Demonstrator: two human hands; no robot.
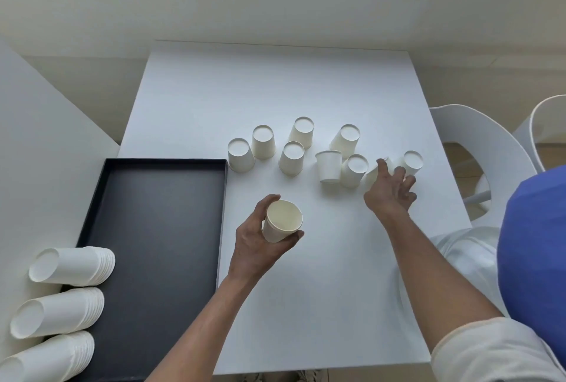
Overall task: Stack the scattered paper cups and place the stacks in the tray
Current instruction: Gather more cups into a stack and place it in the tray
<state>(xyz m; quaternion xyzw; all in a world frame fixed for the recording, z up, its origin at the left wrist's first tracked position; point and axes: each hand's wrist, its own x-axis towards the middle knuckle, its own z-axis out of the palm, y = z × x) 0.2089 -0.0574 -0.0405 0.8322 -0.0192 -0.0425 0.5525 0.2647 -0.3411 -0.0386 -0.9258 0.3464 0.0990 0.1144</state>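
On the white square tabletop (306,305), the person's left hand (260,246) holds a single cream paper cup (282,221) mouth-up and tilted toward the camera, thumb on one side of its wall and fingers curled around the other, just right of the tray's long edge. Farther right, the right hand (390,194) reaches into the scattered group with fingers spread; its thumb and fingertips touch a white paper cup lying half hidden behind the hand (374,173), though the view does not make clear whether they have closed on it.

Eight more white paper cups sit in a loose cluster past the hands. Seven stand upside down: one nearest the tray corner (240,155), one just behind it (263,141), one farthest back (302,132), one in the middle (292,158), one back right (345,140), one beside the reaching thumb (354,170), and one at the far right by the fingertips (411,162). One cup stands upright (329,166), touching its neighbour on the right.

A shallow black rectangular tray (159,228) lies along the table's left side. Three nested stacks of white cups lie on their sides along its left edge, bases pointing left: a rear stack (73,265), a middle stack (58,311) and a nearest stack (49,357), the last cut off by the picture's edge. A white moulded chair (490,148) stands to the right of the table.
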